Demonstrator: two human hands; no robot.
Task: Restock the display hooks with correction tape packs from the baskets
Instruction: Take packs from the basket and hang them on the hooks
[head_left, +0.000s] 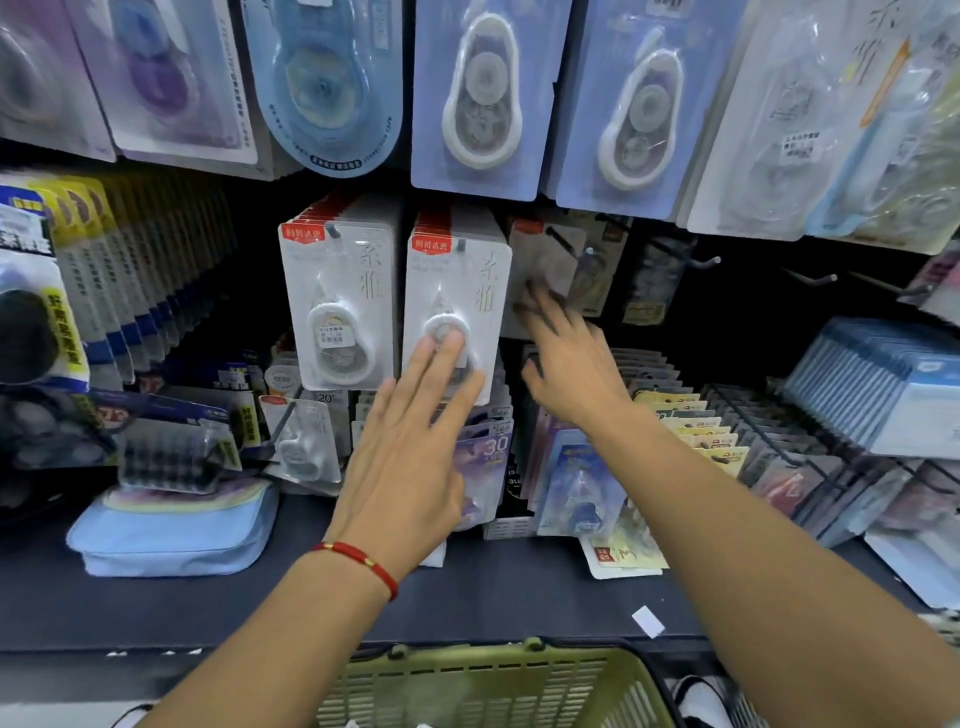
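Two rows of white correction tape packs with red labels hang on hooks at the centre. My left hand (410, 436) presses straight fingers against the front pack of the right row (457, 280). The left row (337, 291) hangs beside it, untouched. My right hand (566, 358), blurred by motion, reaches with spread fingers to a grey pack (540, 260) hanging further back on a third hook (566, 244). I cannot tell whether it touches the pack. A green basket (493, 680) sits below, at the bottom edge.
Larger blue and purple tape packs (478, 93) hang above. Bare hooks (701, 262) stick out to the right. Shelf racks hold small packs (691, 421), a blue pouch (171, 530) lies at the left, and boxed stock (883, 379) stands at the right.
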